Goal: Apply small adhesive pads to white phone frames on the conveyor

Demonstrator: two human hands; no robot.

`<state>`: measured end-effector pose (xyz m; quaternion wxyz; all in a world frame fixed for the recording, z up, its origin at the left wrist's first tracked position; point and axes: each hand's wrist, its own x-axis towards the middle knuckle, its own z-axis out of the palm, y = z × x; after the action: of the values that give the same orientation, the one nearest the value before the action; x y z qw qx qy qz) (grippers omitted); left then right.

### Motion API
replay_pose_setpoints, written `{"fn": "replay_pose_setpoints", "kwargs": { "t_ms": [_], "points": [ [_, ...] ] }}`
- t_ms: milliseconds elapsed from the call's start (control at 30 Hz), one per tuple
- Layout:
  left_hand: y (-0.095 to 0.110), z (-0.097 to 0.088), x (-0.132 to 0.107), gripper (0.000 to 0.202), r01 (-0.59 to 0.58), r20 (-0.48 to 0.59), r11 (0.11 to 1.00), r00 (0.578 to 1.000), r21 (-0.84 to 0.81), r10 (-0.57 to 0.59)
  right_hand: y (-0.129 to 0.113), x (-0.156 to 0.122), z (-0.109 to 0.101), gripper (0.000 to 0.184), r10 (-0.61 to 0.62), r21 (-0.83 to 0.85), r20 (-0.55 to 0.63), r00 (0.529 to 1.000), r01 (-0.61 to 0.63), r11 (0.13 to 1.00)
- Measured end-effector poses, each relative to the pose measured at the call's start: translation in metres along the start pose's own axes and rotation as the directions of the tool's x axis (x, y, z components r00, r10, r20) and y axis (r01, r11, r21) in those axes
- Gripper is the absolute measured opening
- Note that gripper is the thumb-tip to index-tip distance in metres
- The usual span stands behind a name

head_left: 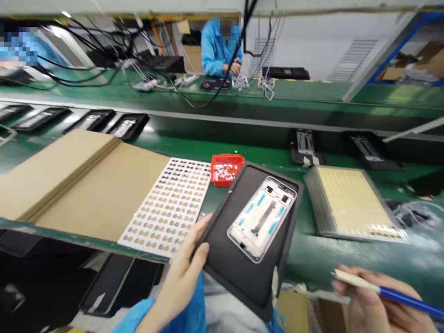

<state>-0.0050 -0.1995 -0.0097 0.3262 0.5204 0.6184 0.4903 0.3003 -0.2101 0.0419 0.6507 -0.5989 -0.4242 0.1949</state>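
Observation:
A black tray [222, 240] is tilted in front of me, its left edge gripped by my left hand [185, 263], thumb on top. In the tray's recess lies a silver phone frame [258, 222] with blue strips, two small black squares and a dark strip along its middle. My right hand [385, 300], at the lower right and apart from the tray, is closed around a pen-like tool [405, 298] with a blue handle and cream tip. Left of the tray is a white sheet of small round-ended stickers [169, 203], several top rows darker.
A red bin [229, 183] with small white bits stands behind the tray. Brown cardboard [100, 194] lies left; stacked clear trays [357, 199] with yellowish sheets stand right. More black trays [128, 125] line the conveyor. Cables hang overhead. A person in blue [217, 51] works opposite.

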Motion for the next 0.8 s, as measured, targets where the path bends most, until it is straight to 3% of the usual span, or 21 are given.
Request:
{"fn": "replay_pose_setpoints", "kwargs": {
  "t_ms": [67,133,233,333,433,567,633,700,800],
  "points": [
    [-0.009,0.032,-0.009,0.044,-0.017,0.103,0.999,0.994,-0.046,0.022,-0.009,-0.001,0.004,0.027,-0.043,-0.05,0.122,0.992,0.05,0.998],
    [-0.024,0.053,-0.014,0.045,-0.032,0.15,0.998,0.988,-0.055,0.04,-0.007,0.0,0.011,0.023,-0.045,-0.13,0.301,0.953,0.088,0.988],
    [-0.041,0.064,-0.017,0.047,-0.109,0.173,0.994,0.98,0.03,0.102,0.012,0.004,0.023,0.026,-0.041,-0.234,0.533,0.845,0.193,0.953],
    [-0.038,0.061,-0.02,0.048,-0.265,0.118,0.94,0.963,0.218,0.244,0.035,0.008,0.032,0.026,-0.063,-0.253,0.675,0.735,0.31,0.916],
    [-0.023,0.061,-0.021,0.05,-0.44,0.143,0.826,0.897,0.351,0.418,0.05,0.012,0.036,0.022,-0.098,-0.254,0.758,0.644,0.431,0.866],
    [-0.013,0.073,-0.021,0.046,-0.664,0.378,0.691,0.741,0.285,0.555,0.052,0.019,0.035,0.022,-0.141,-0.239,0.818,0.557,0.553,0.798],
    [-0.015,0.08,-0.02,0.041,-0.718,0.447,0.634,0.686,0.287,0.575,0.05,0.021,0.035,0.022,-0.139,-0.241,0.836,0.53,0.583,0.776],
    [-0.017,0.084,-0.02,0.04,-0.738,0.494,0.601,0.663,0.307,0.562,0.048,0.022,0.037,0.022,-0.119,-0.256,0.853,0.508,0.607,0.752],
    [-0.016,0.086,-0.02,0.042,-0.738,0.524,0.583,0.664,0.34,0.533,0.047,0.022,0.04,0.024,-0.081,-0.294,0.871,0.485,0.646,0.704]
  ]
}}
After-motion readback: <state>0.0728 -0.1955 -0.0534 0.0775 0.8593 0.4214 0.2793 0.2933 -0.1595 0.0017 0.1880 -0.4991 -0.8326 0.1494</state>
